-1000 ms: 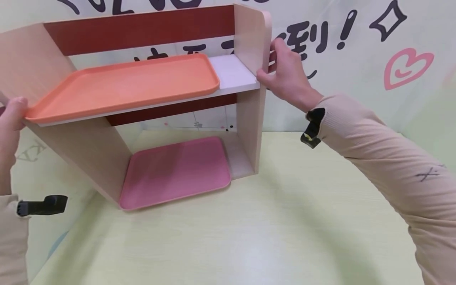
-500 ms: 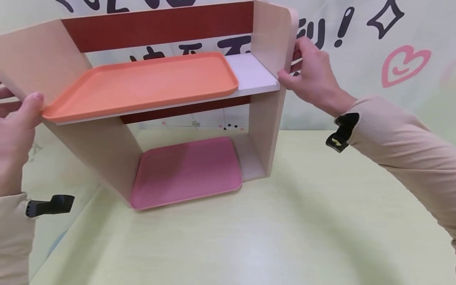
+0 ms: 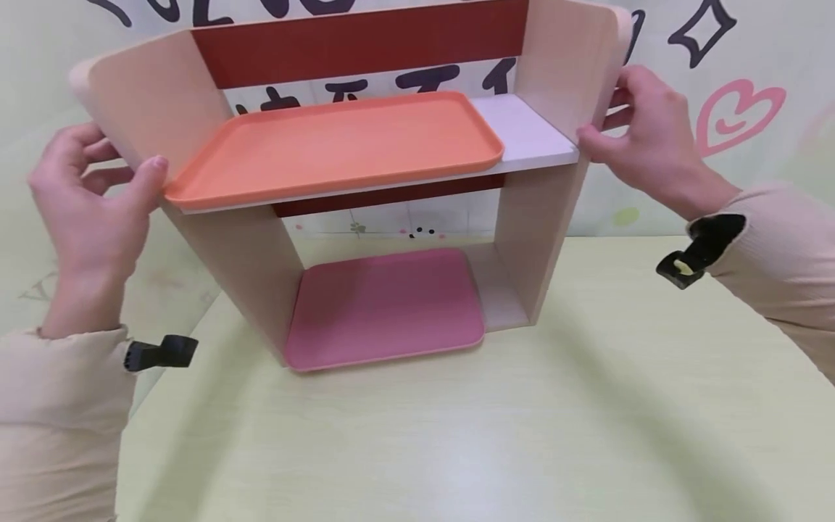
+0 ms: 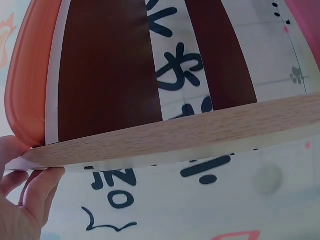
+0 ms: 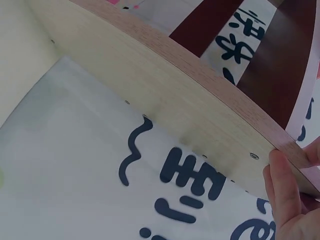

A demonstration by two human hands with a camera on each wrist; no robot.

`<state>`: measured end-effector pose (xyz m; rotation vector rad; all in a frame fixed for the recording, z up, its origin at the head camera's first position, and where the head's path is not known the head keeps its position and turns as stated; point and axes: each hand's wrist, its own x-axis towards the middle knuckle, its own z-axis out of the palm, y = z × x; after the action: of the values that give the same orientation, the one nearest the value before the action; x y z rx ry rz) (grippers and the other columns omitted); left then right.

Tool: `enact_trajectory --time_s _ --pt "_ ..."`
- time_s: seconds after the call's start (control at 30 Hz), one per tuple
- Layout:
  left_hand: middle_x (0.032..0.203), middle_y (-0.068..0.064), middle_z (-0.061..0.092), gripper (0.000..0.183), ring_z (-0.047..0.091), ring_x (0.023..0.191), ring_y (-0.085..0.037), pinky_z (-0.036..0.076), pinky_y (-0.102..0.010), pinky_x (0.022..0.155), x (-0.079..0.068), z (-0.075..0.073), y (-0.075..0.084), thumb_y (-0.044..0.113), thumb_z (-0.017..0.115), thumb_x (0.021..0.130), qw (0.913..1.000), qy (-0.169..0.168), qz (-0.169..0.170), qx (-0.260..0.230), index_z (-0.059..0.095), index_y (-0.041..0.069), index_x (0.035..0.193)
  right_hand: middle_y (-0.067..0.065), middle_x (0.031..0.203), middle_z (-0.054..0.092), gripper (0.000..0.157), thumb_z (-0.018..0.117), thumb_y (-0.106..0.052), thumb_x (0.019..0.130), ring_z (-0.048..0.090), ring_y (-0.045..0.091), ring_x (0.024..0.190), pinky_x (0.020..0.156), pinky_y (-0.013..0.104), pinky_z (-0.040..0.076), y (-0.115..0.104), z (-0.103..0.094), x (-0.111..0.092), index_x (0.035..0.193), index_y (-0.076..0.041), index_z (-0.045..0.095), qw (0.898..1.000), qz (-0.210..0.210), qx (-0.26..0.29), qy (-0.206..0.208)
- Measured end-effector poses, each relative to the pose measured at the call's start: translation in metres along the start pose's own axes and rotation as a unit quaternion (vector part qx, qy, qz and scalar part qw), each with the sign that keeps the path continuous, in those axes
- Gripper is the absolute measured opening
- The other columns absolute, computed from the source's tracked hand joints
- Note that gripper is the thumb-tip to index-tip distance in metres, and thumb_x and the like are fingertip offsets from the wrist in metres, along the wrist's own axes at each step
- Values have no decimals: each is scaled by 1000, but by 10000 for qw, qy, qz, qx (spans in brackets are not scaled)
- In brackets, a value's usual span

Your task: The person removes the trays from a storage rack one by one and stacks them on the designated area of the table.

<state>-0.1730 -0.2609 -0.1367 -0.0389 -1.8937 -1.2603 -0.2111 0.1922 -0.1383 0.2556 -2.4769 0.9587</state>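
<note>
A two-tier wooden shelf (image 3: 541,239) with dark red back strips (image 3: 365,45) stands on the table. My left hand (image 3: 94,196) grips the front edge of its left side panel, thumb in front at the height of the white middle board (image 3: 531,138). On the right panel's front edge my right hand (image 3: 652,138) holds on at about the same height, fingers around the outside. An orange tray (image 3: 339,148) lies on the middle board, its near left corner beside my left thumb. Below, a pink tray (image 3: 388,308) lies on the bottom board. Both wrist views show fingers pinching the panel edges.
The pale table (image 3: 443,435) extends in front of the shelf and to its right. Behind stands a pale wall covering (image 3: 770,43) with black lettering and a pink heart (image 3: 740,116). Another wall surface borders the table on the left.
The shelf, with both trays on it, has shifted to the right in the head view. Both hands have moved right along with it, and the left hand now shows whole.
</note>
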Motion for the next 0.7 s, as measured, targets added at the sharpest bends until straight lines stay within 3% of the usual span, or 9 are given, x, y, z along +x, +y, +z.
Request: enact_trajectory --time_s 0.17,0.3,0.37,0.53,0.6,0.7 --pt "98 0 54 36 56 72 -8 47 -11 56 -2 22 8 3 65 73 9993 -327 -97 -153 60 9 108 8 108 48 49 59 -20 80 52 6 82 74 14 47 17 -16 -4 123 -3 41 9998 138 67 162" --pt "102 1 55 37 55 78 -7 45 -16 67 -3 42 12 10 66 75 9987 -503 -27 -13 59 11 111 0 100 49 48 60 -16 79 51 -2 75 72 10 46 31 -28 -7 122 -3 44 9989 211 221 350" --pt "105 1 55 37 54 83 -9 45 -17 72 -3 51 14 12 66 76 9982 -595 -5 37 58 12 112 -7 93 50 43 60 -14 78 51 -6 71 83 4 34 37 -33 -7 118 -5 48 9982 253 314 450" --pt "113 -1 53 40 53 91 -12 45 -21 82 0 72 19 19 65 78 9963 -849 -81 112 54 14 116 -17 81 50 32 60 -8 75 52 -8 65 68 -3 32 50 -44 -9 105 -13 52 9940 410 680 756" --pt "113 -1 53 41 53 91 -12 45 -21 82 1 79 19 20 65 78 9955 -939 -92 104 53 15 117 -16 81 51 31 60 -6 74 53 -7 65 55 3 42 54 -47 -11 102 -16 52 9916 501 850 836" --pt "109 -1 53 41 52 87 -9 45 -21 81 2 89 19 19 65 78 9944 -1053 74 94 52 12 116 -16 80 51 29 60 -6 74 53 -8 62 52 3 43 59 -51 -13 98 -19 51 9895 580 971 902"
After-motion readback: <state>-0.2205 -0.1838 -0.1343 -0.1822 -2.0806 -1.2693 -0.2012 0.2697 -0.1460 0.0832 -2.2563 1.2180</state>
